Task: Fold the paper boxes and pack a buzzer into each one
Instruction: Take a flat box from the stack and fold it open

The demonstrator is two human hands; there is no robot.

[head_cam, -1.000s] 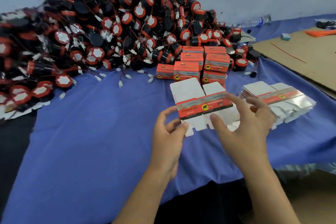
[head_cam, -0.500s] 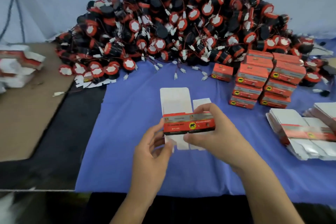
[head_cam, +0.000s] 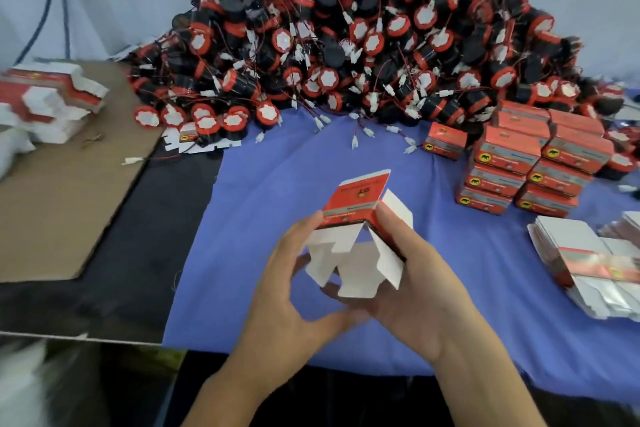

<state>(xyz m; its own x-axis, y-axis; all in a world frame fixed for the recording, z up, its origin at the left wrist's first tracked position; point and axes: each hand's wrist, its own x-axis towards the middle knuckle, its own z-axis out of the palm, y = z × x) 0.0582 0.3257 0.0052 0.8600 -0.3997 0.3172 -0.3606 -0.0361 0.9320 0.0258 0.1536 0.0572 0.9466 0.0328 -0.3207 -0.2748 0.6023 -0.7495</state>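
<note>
Over the blue cloth (head_cam: 259, 211), the left hand (head_cam: 291, 291) and right hand (head_cam: 419, 291) grip a half-opened red-and-white paper box (head_cam: 356, 198) between them, fingers curled round its sides, white end flaps splayed toward the camera. To the right lie stacked flat box blanks (head_cam: 571, 243); farther back stand closed boxes (head_cam: 509, 149), then a big pile of red-and-black buzzers (head_cam: 346, 55).

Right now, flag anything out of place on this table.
One flat box lies pinned under buzzers at the pile's left front edge, apart from the other blanks. A loose plug lies on the cardboard.
</note>
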